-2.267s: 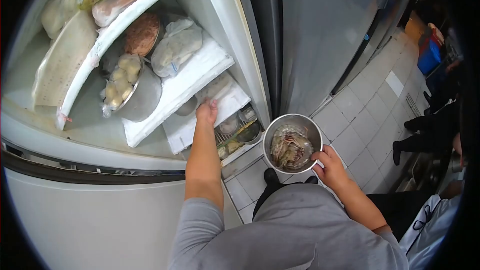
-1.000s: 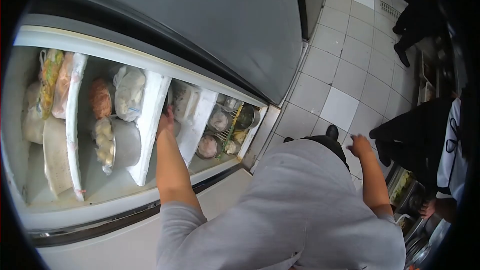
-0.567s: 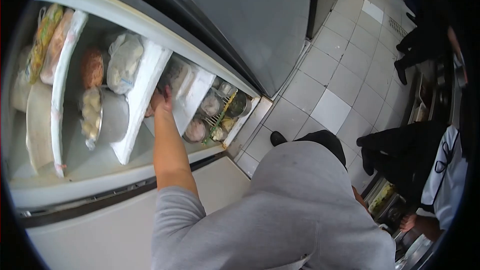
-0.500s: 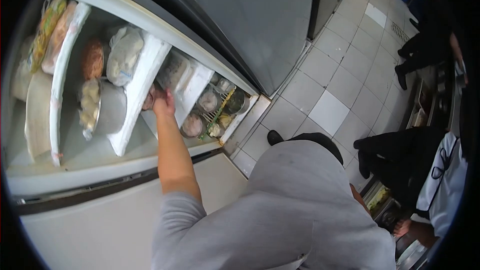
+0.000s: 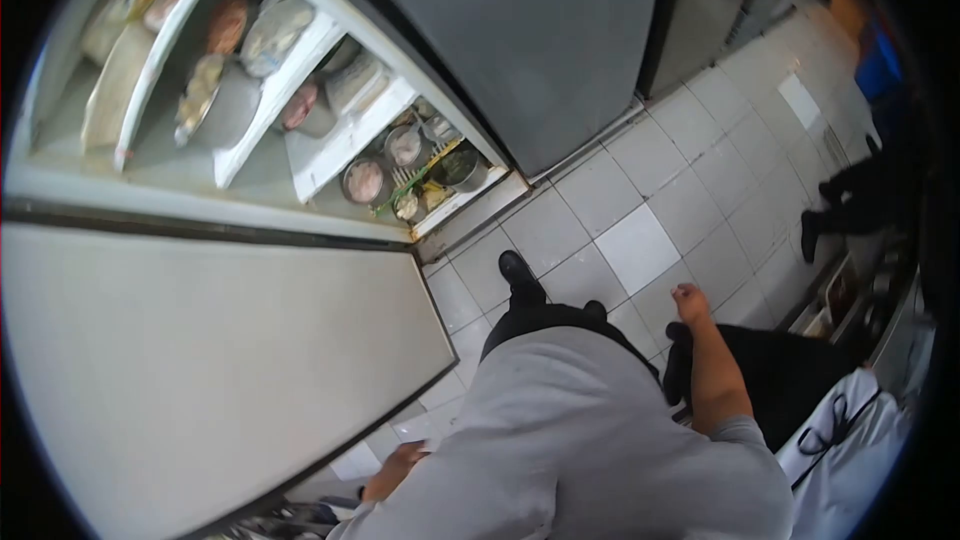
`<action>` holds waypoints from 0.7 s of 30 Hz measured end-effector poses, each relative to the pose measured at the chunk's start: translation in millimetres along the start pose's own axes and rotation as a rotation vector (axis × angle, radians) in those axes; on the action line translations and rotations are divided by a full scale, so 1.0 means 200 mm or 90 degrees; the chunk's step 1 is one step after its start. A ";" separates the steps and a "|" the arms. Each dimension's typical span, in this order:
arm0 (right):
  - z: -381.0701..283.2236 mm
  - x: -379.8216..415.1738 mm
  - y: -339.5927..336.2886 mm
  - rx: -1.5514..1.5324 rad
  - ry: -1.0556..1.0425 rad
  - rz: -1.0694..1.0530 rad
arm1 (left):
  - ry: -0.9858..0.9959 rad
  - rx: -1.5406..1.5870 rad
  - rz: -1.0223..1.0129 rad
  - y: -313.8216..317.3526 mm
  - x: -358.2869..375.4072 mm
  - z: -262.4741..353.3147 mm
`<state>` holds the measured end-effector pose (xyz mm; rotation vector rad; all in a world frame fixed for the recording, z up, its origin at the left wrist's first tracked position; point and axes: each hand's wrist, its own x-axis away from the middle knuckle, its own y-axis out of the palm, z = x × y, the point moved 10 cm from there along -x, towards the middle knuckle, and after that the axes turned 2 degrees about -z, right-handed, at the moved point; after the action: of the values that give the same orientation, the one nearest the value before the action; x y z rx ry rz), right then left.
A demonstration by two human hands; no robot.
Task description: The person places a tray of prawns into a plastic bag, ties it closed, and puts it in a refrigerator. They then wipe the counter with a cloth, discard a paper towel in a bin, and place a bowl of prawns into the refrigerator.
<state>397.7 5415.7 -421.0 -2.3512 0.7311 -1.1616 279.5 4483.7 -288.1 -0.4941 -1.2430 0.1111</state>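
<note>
My left hand is low beside the grey shirt, near the edge of the open refrigerator door. Its fingers are partly hidden against the shirt, so their closure cannot be made out. Out to the right, my right hand hangs over the tiled floor with its fingers curled in and nothing visible in them. The open refrigerator stands to the upper left. On its shelves are a steel pot, a plastic bag of food, a reddish piece of food and several bowls.
A grey cabinet door stands beyond the refrigerator. At the right, a person in a white apron and dark trousers is close to my right arm. Another person's dark legs are farther off, near a blue container.
My left hand has come out of the refrigerator shelf and down to my side. My right hand has come into view. The view has shifted, with the refrigerator farther up and left.
</note>
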 end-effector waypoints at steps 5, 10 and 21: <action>0.60 -0.19 0.80 0.773 -0.321 -0.471 | 0.323 0.695 0.195 -1.00 0.43 -0.01; 0.04 0.14 0.60 0.394 -0.133 -0.370 | 0.633 0.858 0.087 -0.89 0.67 0.60; -0.21 0.16 0.70 0.491 -0.262 -0.328 | 0.599 1.026 0.164 -0.33 1.01 0.76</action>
<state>342.8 5281.5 -457.6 -2.0053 -0.4320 -0.8599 194.0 4540.4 -48.4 0.6806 0.0816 0.8916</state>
